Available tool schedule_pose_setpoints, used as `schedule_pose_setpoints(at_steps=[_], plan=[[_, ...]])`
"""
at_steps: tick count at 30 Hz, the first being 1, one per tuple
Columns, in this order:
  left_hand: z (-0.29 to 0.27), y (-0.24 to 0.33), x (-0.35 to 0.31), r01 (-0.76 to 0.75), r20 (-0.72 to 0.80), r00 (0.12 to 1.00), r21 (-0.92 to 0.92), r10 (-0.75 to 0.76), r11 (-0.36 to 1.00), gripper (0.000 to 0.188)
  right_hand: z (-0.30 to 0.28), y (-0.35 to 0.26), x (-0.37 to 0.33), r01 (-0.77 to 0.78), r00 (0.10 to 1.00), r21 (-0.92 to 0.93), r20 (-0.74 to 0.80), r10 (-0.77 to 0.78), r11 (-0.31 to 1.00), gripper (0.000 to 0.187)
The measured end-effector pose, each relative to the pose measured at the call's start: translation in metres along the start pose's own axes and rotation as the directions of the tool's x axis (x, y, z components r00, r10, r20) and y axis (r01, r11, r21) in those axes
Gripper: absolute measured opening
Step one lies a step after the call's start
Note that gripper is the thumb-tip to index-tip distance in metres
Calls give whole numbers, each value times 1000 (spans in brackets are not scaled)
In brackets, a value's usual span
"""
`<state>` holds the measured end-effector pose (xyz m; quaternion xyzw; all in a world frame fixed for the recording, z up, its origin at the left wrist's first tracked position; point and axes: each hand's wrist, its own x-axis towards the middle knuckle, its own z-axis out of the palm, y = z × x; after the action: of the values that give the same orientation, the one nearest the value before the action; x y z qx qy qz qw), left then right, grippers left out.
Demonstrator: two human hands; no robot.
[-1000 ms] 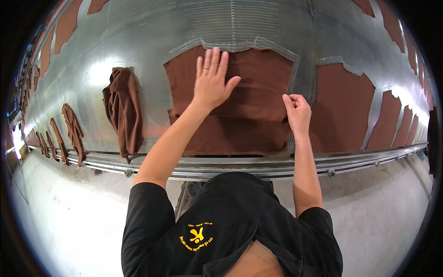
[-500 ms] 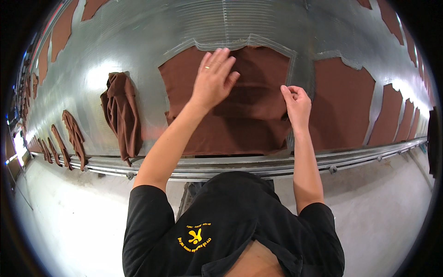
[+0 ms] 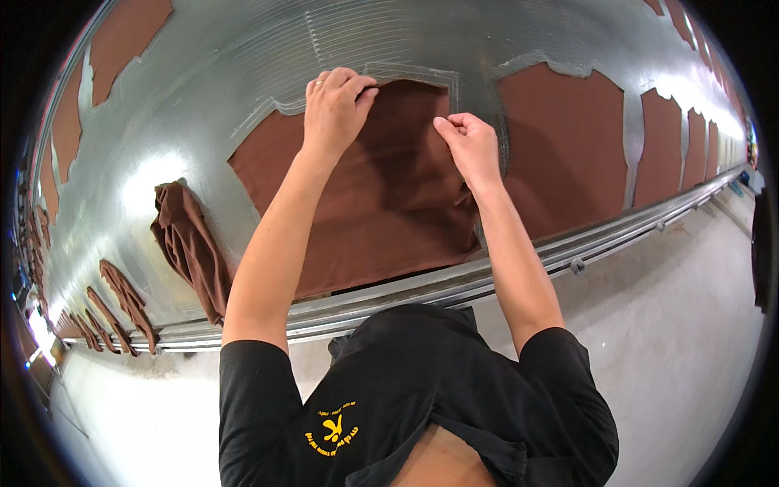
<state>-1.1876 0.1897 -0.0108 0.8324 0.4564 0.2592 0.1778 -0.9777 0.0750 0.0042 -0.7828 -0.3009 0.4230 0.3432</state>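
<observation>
Cloth (image 3: 365, 203): brown, mostly flat on the bench (image 3: 462, 36), spreading between both hands' fingers and back toward the person; long axis unclear from here.
Left hand (image 3: 331, 114): thumb and fingers seem to pinch its far edge.
Right hand (image 3: 473, 150): fingertips together, seemingly gripping its right edge, nearer the far right corner.
Left of the fingers: bunched piece (image 3: 191, 247).
Right of them: flat panel (image 3: 560, 146).

Pale floor (image 3: 665, 308) — long metal table (image 3: 203, 97) — bright glare (image 3: 148, 173) on top.
</observation>
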Motion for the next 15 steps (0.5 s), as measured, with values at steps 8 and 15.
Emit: schedule_pose_setpoints(at_steps=[8,15], plan=[[-2,-7,8,86,37,996,-190,-81,978,15,-9,3,-11,41,998,101,-57,-36,994,24],[-1,-10,15,117,131,986,-87,-105,989,18,-4,13,-4,128,984,1,-126,-127,992,24]])
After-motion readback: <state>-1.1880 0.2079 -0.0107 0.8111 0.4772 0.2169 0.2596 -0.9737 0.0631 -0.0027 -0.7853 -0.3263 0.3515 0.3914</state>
